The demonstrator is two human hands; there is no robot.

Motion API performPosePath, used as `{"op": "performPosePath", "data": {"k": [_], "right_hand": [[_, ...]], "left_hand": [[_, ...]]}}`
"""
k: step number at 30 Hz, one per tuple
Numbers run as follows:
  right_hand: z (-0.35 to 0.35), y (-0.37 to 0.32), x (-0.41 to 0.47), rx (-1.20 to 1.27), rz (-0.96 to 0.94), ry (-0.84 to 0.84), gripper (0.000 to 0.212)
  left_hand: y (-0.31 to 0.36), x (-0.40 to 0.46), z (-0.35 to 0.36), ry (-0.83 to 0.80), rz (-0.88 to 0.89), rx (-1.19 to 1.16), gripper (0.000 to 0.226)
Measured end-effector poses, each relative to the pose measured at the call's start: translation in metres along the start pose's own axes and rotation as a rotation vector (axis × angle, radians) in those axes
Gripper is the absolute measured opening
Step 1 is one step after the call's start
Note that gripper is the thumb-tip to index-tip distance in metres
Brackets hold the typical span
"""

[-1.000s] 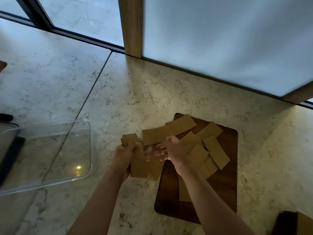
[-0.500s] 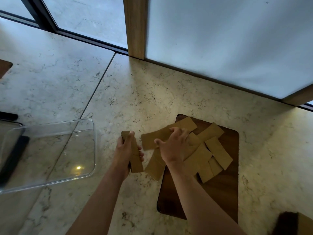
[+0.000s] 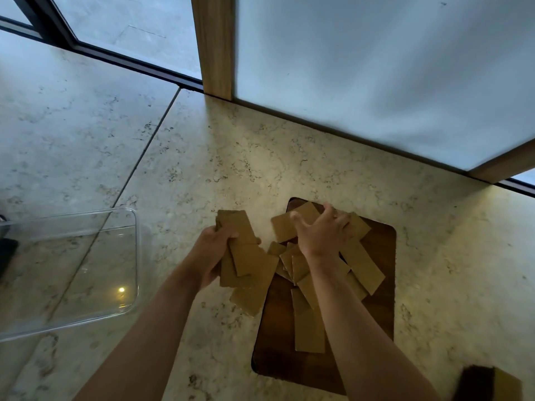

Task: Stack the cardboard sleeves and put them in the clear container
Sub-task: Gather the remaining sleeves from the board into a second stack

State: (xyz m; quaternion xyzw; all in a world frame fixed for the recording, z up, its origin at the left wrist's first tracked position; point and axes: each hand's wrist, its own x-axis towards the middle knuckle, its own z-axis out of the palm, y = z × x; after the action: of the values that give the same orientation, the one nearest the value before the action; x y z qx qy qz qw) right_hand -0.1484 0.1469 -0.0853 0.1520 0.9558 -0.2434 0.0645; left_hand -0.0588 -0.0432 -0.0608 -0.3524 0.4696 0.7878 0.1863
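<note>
My left hand (image 3: 212, 250) grips a loose bundle of flat brown cardboard sleeves (image 3: 246, 256), fanned out and hanging over the stone floor. My right hand (image 3: 321, 235) reaches into the scattered pile of sleeves (image 3: 362, 264) on the dark wooden board (image 3: 379, 314), fingers spread and curled over one sleeve (image 3: 285, 227) at the pile's far edge. One more sleeve (image 3: 308, 328) lies alone nearer to me on the board. The clear container (image 3: 127, 256) stands to the left, with nothing in it.
The floor is pale marbled stone (image 3: 202, 157) with a tile seam running diagonally. A wooden post (image 3: 215, 44) and a frosted panel (image 3: 376, 68) stand behind the board. A dark object (image 3: 477, 383) sits at the bottom right, another dark thing (image 3: 5, 256) beyond the container's left side.
My left hand's bundle has grown thicker and fanned out. My right hand moved away from it, back up onto the pile at the board's far end.
</note>
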Motion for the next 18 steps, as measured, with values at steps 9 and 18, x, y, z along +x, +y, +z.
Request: {"op": "performPosePath", "data": {"k": [9,18], "right_hand": [[-0.018,-0.001,0.004,0.633,-0.086,-0.330,0.036],[0.013,0.013,-0.075,0.169,-0.301,-0.303,0.040]], "left_hand": [[-0.009,0.001,-0.005,0.061,0.100,-0.033,0.067],[-0.024,-0.035,-0.019,-0.026,-0.028,0.103,0.031]]}}
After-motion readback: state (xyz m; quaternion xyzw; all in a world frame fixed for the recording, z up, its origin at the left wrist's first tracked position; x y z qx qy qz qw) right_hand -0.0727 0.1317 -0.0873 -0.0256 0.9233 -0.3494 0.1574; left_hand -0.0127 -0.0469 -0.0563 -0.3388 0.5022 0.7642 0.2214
